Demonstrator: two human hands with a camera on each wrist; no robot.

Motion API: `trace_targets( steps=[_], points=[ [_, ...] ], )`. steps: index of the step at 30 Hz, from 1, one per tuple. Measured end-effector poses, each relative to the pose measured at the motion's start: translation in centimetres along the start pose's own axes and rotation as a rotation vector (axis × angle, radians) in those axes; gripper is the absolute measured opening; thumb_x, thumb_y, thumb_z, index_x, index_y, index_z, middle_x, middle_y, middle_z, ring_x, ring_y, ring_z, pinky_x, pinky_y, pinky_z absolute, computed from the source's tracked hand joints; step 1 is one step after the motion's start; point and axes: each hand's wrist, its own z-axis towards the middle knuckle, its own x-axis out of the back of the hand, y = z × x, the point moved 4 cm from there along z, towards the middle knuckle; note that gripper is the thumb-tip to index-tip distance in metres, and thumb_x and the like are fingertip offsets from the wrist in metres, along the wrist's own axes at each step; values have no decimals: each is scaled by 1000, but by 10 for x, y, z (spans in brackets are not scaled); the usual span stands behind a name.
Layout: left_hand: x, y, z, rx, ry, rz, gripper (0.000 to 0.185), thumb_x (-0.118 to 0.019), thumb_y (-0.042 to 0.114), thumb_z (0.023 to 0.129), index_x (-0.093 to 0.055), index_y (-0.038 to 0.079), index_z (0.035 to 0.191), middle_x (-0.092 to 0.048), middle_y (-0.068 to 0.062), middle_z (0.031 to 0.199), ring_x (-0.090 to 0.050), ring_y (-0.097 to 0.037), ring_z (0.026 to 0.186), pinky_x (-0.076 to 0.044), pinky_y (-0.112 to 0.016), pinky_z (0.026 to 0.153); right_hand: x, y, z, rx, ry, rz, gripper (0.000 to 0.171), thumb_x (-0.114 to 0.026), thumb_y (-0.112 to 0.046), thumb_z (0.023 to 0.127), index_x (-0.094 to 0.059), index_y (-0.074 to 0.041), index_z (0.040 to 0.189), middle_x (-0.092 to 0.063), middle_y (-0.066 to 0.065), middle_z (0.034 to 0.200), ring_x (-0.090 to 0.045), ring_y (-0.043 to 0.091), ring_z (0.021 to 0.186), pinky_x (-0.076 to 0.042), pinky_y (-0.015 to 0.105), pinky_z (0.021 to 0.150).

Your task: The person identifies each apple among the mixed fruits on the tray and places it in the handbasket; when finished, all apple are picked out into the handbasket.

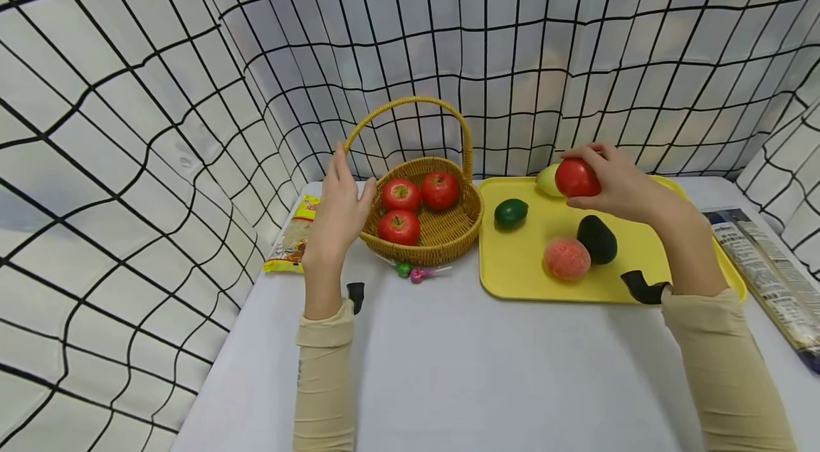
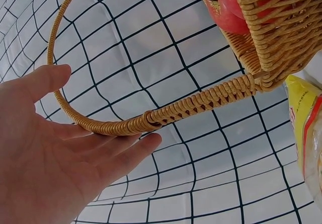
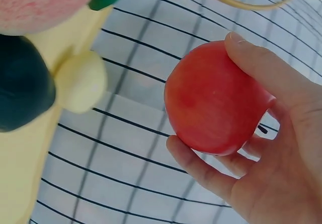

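Note:
My right hand (image 1: pixel 618 181) grips a red apple (image 1: pixel 576 178) (image 3: pixel 214 100) above the far part of the yellow tray (image 1: pixel 640 281). A woven basket (image 1: pixel 448 231) with a tall handle (image 1: pixel 410 103) (image 2: pixel 151 118) holds three red apples (image 1: pixel 416 204). My left hand (image 1: pixel 338 206) (image 2: pixel 55 153) stands with straight fingers beside the basket's left rim, holding nothing. On the tray lie a green lime (image 1: pixel 510 213), a dark avocado (image 1: pixel 597 238), a pink peach (image 1: pixel 566 258) and a pale yellow fruit (image 1: pixel 547 180) partly hidden behind the held apple.
Two wrapped lollipops (image 1: pixel 416 271) lie in front of the basket. A yellow snack packet (image 1: pixel 295 238) lies left of my left hand. A printed package (image 1: pixel 765 274) lies along the table's right edge. Grid-patterned walls enclose the white table (image 1: pixel 448 366).

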Motion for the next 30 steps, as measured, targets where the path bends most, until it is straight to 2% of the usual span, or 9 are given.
trace_targets(
  steps=[6,11,16,20,21,23,26,27,30],
  points=[
    [2,0,0,2,4,15,84,-44,43,109,11,14,166,-2,-17,174,-15,-38,160,-27,-57,126,16,-18,-25,25,155,0,76,-81,-26,88,-42,-19,152,-32,26,153,-36,50,132,-48,74,96],
    [3,0,-1,12,-7,15,85,-45,42,108,13,16,165,-2,-18,174,-15,-39,160,-28,-58,126,26,-34,-48,88,360,28,82,-84,-16,85,-42,-23,154,-30,25,159,-34,52,138,-48,77,92],
    [3,1,-2,16,-1,8,85,-45,42,108,12,17,165,-4,-17,174,-15,-37,161,-28,-57,126,37,-46,-72,126,551,29,90,-87,-6,78,-43,-26,154,-31,20,159,-32,44,146,-49,76,92],
    [-1,4,-1,7,-6,1,85,-45,42,108,12,17,166,-5,-17,174,-14,-36,161,-27,-56,127,47,-46,-92,98,648,24,94,-88,-1,76,-43,-25,154,-31,18,161,-31,38,149,-47,71,104],
    [-2,4,0,6,-8,3,85,-45,42,108,12,17,165,-6,-17,174,-14,-36,161,-26,-56,127,48,-45,-96,95,663,26,95,-88,0,75,-42,-25,154,-30,17,161,-31,37,150,-47,62,111],
    [-3,4,-1,14,-12,14,85,-45,41,108,12,16,165,-6,-18,174,-15,-36,161,-27,-56,127,50,-44,-102,113,677,27,98,-89,2,72,-43,-25,154,-32,16,161,-33,35,149,-44,34,117],
    [-2,2,-1,22,-3,36,84,-45,40,109,11,13,165,-8,-20,173,-16,-38,160,-28,-58,125,51,-46,-105,161,679,16,100,-91,1,69,-44,-23,154,-35,16,159,-36,34,147,-31,5,105],
    [-2,2,-1,20,1,41,83,-45,39,109,10,12,165,-8,-20,173,-17,-38,160,-29,-58,125,51,-47,-105,173,678,11,100,-92,0,68,-45,-22,154,-36,16,158,-37,33,146,-26,0,99],
    [-1,3,1,9,12,39,83,-44,39,109,9,10,165,-7,-21,173,-18,-39,160,-29,-60,124,53,-47,-103,184,682,0,100,-92,-1,68,-45,-22,153,-38,16,157,-38,32,145,-26,0,98]
  ],
)
